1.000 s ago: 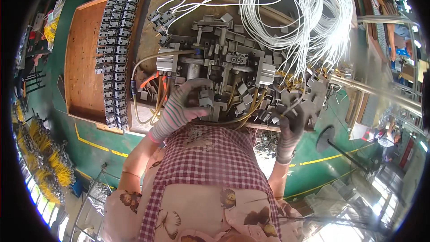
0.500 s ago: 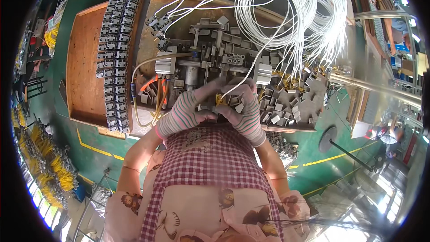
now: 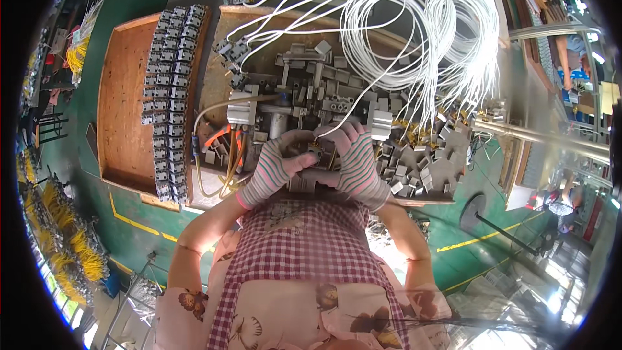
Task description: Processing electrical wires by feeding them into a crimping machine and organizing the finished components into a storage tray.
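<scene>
A green floor (image 3: 136, 6) with yellow lines (image 3: 139, 223) surrounds the wooden worktop (image 3: 123, 104), bright daylight glares at the lower right, and yellow wire bundles (image 3: 61, 246) lie at left.

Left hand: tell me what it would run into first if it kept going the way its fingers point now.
The left hand points right, toward the small dark part pinched between both hands, so it would likely meet that first, then the right hand just beyond. Depth is hard to judge in this view.
</scene>
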`<state>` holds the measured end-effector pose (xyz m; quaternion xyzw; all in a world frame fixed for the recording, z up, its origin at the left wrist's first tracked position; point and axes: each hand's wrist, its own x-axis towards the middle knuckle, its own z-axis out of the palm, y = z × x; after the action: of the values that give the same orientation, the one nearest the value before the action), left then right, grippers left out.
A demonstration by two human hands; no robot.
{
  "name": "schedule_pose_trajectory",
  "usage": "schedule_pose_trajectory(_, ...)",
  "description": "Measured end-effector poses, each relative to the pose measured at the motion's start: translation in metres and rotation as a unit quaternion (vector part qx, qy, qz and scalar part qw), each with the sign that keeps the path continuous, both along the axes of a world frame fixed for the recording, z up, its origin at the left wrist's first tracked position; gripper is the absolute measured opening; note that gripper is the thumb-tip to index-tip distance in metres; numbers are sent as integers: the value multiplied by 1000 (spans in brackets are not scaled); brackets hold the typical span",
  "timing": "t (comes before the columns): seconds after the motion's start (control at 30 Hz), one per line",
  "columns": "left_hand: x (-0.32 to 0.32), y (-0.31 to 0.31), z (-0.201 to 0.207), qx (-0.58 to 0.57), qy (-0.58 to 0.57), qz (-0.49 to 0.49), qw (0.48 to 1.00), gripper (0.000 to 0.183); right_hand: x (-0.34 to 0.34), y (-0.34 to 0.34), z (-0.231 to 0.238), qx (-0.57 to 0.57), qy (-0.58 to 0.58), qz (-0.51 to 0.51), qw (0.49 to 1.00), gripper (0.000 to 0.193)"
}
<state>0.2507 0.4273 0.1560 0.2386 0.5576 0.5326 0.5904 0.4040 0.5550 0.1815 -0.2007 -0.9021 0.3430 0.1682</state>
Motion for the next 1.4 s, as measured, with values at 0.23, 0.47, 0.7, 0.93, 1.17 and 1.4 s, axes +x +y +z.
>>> schedule_pose_trajectory(0.23, -14, 11, 23, 103, 507, 24, 856, 54, -15, 32, -12, 222, -69, 54, 971, 74)
schedule_pose_trajectory(0.47, -42, 23, -1, 152, 646, -248, 706, 44, -28, 33, -38, 211, -60, -1, 976, 68)
schedule_pose_trajectory(0.7, -57, 34, -6, 161, 671, -367, 624, 41, -8, 38, 7, 90, -67, -85, 990, 43)
schedule_pose_trajectory(0.93, -53, 29, -8, 205, 689, -335, 609, 41, 62, 68, -36, 145, -130, -302, 933, 26)
schedule_pose_trajectory(1.17, -45, 24, -3, 152, 649, -263, 698, 47, 84, 47, 8, 38, -70, -271, 959, 13)
schedule_pose_trajectory(1.4, -37, 47, 11, 170, 370, -132, 904, 53, 76, -8, 69, -209, -81, -143, 964, 35)
